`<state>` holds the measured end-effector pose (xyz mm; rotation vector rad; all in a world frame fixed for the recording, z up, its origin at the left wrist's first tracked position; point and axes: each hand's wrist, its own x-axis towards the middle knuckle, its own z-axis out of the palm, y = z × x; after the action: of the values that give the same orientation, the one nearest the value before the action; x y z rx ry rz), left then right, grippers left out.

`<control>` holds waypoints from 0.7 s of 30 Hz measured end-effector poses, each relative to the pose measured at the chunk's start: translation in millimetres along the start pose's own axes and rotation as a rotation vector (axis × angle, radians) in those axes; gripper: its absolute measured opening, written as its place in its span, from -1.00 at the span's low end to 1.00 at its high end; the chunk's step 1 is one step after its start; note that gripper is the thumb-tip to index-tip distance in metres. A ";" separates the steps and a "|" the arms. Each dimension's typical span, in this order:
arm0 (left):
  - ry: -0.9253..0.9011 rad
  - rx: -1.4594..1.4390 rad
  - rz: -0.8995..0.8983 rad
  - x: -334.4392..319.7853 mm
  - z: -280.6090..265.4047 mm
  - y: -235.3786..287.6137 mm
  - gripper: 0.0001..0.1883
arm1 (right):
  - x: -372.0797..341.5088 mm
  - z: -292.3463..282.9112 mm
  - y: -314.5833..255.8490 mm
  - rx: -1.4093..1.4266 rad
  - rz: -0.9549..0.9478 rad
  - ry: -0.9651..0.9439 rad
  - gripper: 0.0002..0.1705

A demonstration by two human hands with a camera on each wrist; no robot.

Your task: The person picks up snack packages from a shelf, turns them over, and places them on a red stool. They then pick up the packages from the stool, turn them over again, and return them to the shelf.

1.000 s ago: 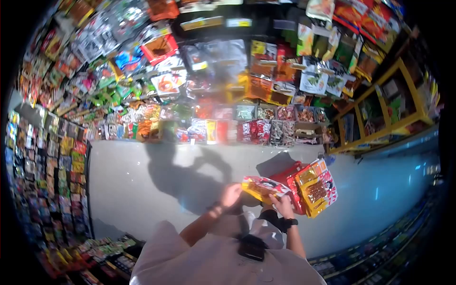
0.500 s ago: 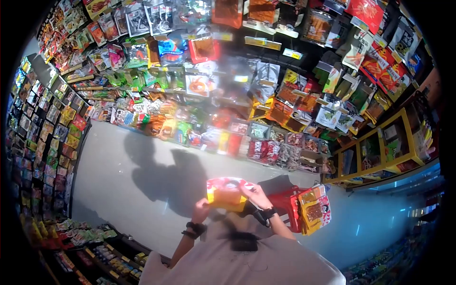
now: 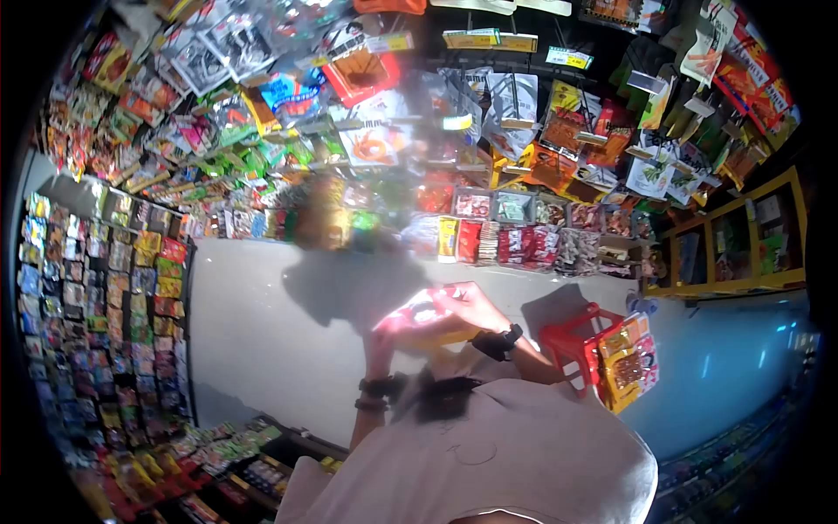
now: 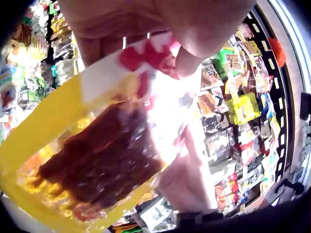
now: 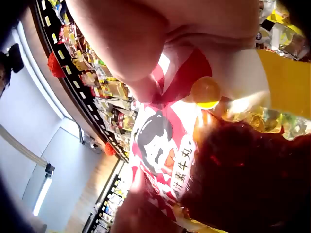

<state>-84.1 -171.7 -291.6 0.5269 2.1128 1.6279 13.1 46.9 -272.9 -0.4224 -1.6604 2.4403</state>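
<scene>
A yellow, white and red food packet (image 3: 417, 313) is held up between both hands in front of the body. In the left wrist view its clear window shows dark brown pieces; the right wrist view shows a cartoon face printed on the packet (image 5: 158, 141). The left hand (image 3: 377, 351) grips the packet's left end, its thumb and fingers pinching an edge in the left wrist view. Across from it the right hand (image 3: 476, 310) pinches the upper right edge, thumb on the printed side. Glare washes out part of the packet.
A red stool (image 3: 567, 339) stands on the floor to the right, with several yellow and red packets (image 3: 627, 367) on it. Ahead rises a shelf wall of hanging snack bags (image 3: 513, 100). More racks (image 3: 105, 297) line the left, and a yellow-framed shelf (image 3: 729, 253) stands at right.
The head view has turned and shifted. The packet, lower and farther right at first, has been raised and tilted between the hands. Both hands remain on it.
</scene>
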 end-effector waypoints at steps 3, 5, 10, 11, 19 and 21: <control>0.038 0.075 0.012 57.8 8.0 9.2 -0.79 | 39.3 -13.6 -10.3 0.045 0.061 0.044 -0.78; 0.020 0.100 -0.024 91.6 12.7 30.2 -0.81 | 65.3 -29.3 -18.6 -0.050 0.004 0.027 -0.79; 0.043 -0.175 0.024 152.5 34.0 75.8 -0.81 | 110.9 -44.6 -42.4 0.014 -0.102 0.083 -0.78; 0.040 -0.227 0.038 166.3 37.2 79.4 -0.82 | 116.2 -40.8 -60.1 0.035 -0.097 0.107 -0.77; -0.042 -0.325 0.080 291.3 48.6 121.7 -0.86 | 210.2 -63.0 -108.2 -0.242 -0.239 0.323 -0.78; -0.069 -0.349 0.118 333.5 50.3 125.6 -0.84 | 237.9 -64.2 -130.5 -0.187 -0.174 0.384 -0.82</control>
<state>-331.8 77.6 -213.6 0.5897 1.7233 1.9598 -195.3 220.3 -207.5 -0.6900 -1.6772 1.9401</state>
